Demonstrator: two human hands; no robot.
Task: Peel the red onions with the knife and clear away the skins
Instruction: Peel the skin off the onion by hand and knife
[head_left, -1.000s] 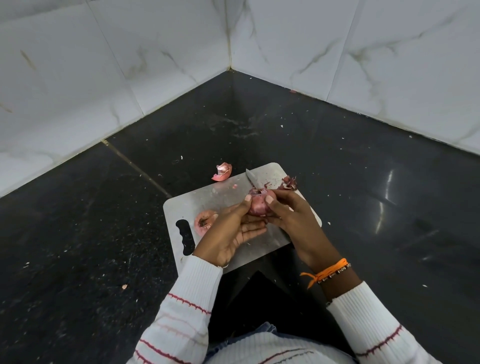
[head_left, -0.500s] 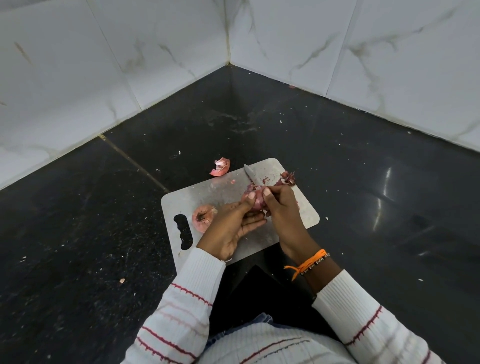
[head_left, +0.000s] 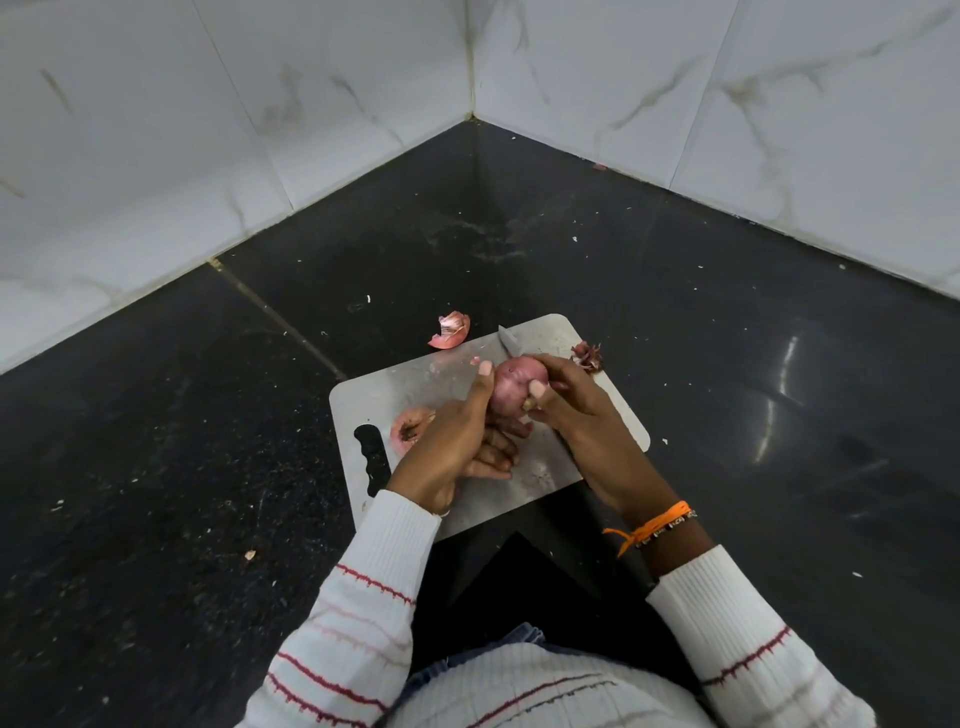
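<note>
1. head view: a person in a white striped sweater works over a grey cutting board (head_left: 452, 387) on a black counter (head_left: 156, 441) in a corner of white tiled walls (head_left: 130, 130)
2. the left hand (head_left: 449, 447) curls round a red onion (head_left: 514, 387) held above the board, thumb up along its left side
3. the right hand (head_left: 571, 405) grips the knife (head_left: 508, 340), thumb pressed on the onion; the blade tip pokes out beyond the onion
4. an onion piece (head_left: 410, 428) lies on the board just left of the left hand
5. a curled skin (head_left: 451, 331) lies on the counter beside the board's far edge; darker skin scraps (head_left: 588, 357) sit at the board's right edge
</note>
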